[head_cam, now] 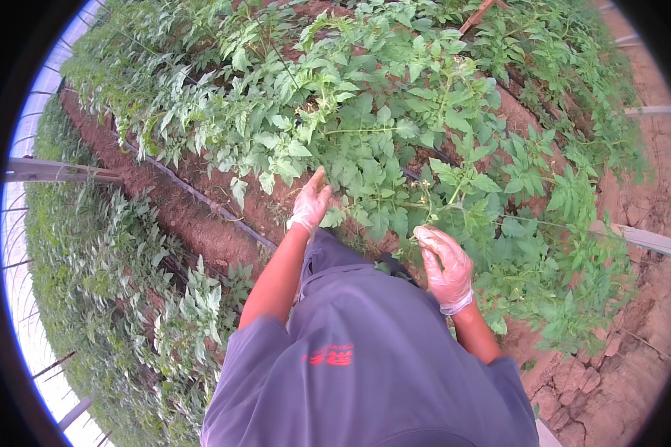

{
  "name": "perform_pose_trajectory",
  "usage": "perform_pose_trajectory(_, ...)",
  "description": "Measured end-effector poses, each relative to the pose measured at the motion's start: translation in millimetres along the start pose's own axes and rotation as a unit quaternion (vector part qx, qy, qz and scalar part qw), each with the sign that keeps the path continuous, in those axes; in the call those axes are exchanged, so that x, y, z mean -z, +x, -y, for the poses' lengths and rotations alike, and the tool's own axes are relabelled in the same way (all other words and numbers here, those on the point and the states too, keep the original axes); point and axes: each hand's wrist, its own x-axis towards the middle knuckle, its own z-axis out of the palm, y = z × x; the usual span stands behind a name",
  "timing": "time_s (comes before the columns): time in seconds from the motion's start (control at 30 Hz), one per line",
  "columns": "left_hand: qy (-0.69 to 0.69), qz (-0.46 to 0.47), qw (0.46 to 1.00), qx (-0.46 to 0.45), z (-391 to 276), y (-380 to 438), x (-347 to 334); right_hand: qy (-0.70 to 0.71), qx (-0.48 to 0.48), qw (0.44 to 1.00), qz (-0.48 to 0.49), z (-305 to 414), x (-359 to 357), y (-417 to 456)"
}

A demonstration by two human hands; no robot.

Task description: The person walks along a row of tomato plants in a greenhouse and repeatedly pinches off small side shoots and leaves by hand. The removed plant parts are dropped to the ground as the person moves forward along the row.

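My left hand (pixel 311 202), in a thin translucent glove, reaches to the near edge of leafy tomato plants (pixel 363 162). Its fingers point forward, thumb apart, and nothing shows in its grasp. To the right, my right hand (pixel 447 267) wears a similar glove. Its thumb and fingertips are pinched together on a small green tomato shoot (pixel 415 239), partly hidden by the fingers. Just above it, a thin stem with small yellowish flowers (pixel 426 193) hangs among the leaves. My dark trousers and shoe are partly covered by foliage.
A dark irrigation hose (pixel 201 204) runs along the reddish soil at left. Another plant row (pixel 123 302) stands beyond it. Pale posts (pixel 67 171) rise at the left side, and a string (pixel 553 223) crosses the plants at right. Cracked dry soil (pixel 592 391) borders the right.
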Motion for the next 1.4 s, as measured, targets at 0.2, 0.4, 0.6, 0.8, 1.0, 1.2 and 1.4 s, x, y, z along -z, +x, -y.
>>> perform_pose_trajectory(0.2,-0.097,0.006,0.951,0.295,-21,143,-30,-0.014,-0.089,0.996,0.016,23,-74,65)
perform_pose_trajectory(0.4,-0.298,-0.034,0.954,-0.028,93,198,-89,0.272,-0.353,0.895,-0.023,-38,-159,178)
perform_pose_trajectory(0.6,-0.578,0.093,0.803,0.114,108,168,-87,0.309,-0.462,0.828,-0.070,-124,-253,217)
perform_pose_trajectory(0.8,-0.385,0.127,0.894,0.191,86,141,-38,0.188,-0.422,0.885,-0.054,-152,-252,186)
perform_pose_trajectory(1.0,-0.378,0.158,0.911,0.044,53,126,-19,0.063,-0.472,0.876,0.080,-128,-202,176)
perform_pose_trajectory(1.2,-0.516,0.251,0.809,0.130,44,134,-32,0.132,-0.476,0.862,0.115,-68,-189,194)
perform_pose_trajectory(1.4,-0.426,0.262,0.866,-0.011,87,130,-56,-0.126,-0.425,0.845,0.300,-75,-169,184)
